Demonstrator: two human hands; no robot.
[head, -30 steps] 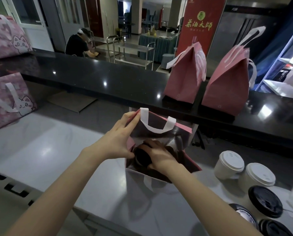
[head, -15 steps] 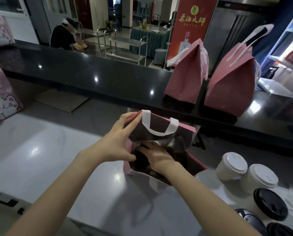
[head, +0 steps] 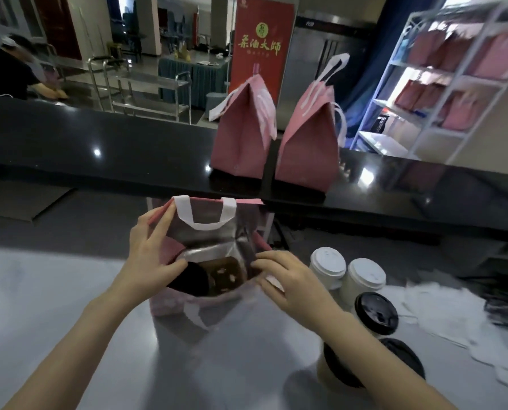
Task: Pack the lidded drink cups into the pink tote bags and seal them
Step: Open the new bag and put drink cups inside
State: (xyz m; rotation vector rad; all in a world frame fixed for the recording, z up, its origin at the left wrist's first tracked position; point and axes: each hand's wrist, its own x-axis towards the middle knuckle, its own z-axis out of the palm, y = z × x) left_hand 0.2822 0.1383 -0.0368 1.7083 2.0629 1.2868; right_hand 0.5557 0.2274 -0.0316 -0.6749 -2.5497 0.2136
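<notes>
head view: looking down at a pale counter (head: 54,291) with a person's two bare arms reaching forward.
open bag: a pink tote bag (head: 187,303) stands on the counter between the hands, mouth open, silvery lining showing, its white handle (head: 204,216) upright at the far side.
inside the bag: a black-lidded cup (head: 192,279) at the left and a brown lid or cup top (head: 226,275) beside it; detail is blurred.
left hand: the left hand (head: 152,250) pinches the bag's left rim, thumb inside the mouth, fingers up along the far edge.
right hand: the right hand (head: 282,279) pinches the bag's right rim, fingers curled on the edge.
loose cups: two white-lidded cups (head: 328,263) just right of the bag, black-lidded cups (head: 377,312) nearer the camera.
sealed bags: two closed pink bags (head: 243,137) stand side by side on the dark raised ledge (head: 99,149) behind.
background: a red banner (head: 261,45) and a shelf rack (head: 453,84) holding more pink bags.
</notes>
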